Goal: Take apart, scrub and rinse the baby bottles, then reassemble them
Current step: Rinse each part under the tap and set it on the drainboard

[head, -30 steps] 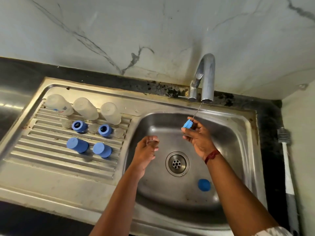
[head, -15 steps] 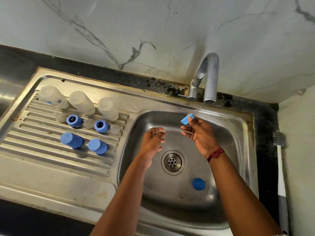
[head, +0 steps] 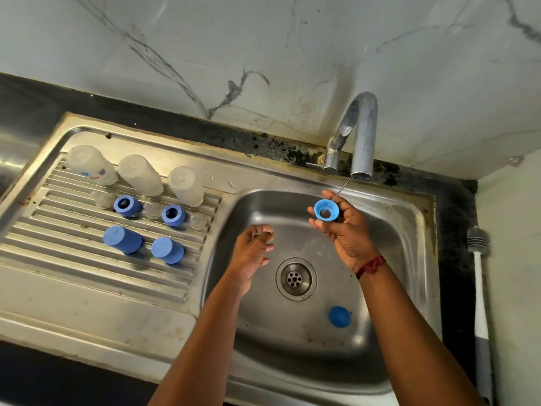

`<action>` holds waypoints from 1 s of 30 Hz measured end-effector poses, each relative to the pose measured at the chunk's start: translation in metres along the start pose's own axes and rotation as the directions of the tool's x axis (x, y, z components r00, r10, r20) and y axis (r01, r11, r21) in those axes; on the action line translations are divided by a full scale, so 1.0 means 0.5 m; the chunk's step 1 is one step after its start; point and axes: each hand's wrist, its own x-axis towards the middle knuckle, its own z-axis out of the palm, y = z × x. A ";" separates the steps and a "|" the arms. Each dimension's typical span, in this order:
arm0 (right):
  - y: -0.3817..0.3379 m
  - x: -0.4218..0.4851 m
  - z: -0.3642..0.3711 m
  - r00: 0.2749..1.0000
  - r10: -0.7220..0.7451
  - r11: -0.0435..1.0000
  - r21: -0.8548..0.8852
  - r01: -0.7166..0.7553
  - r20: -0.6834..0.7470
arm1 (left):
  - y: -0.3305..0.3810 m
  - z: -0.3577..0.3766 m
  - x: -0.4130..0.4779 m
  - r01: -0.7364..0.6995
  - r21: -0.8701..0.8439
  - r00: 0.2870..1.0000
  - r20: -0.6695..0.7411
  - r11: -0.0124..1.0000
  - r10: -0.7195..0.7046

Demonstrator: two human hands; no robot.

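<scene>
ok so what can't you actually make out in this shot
- Left hand, head view: seen from its back with fingers curled, so whether it holds anything is hidden.
- Bottle brush, head view: its handle end is cut off by the bottom edge.
- Clear nipples on the drainboard, head view: too small and transparent to tell which way they sit.
- Print on the leftmost bottle, head view: too small to read.

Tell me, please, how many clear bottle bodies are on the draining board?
3: all in a row along the back of the draining board, the left bottle, middle bottle and right bottle. None looks hidden.
</scene>
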 end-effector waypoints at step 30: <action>0.016 -0.014 0.038 0.883 -0.252 0.858 -0.514 0.014 -0.396 | -0.027 -0.045 -0.011 0.019 -0.037 0.999 -0.031 0.999 -0.020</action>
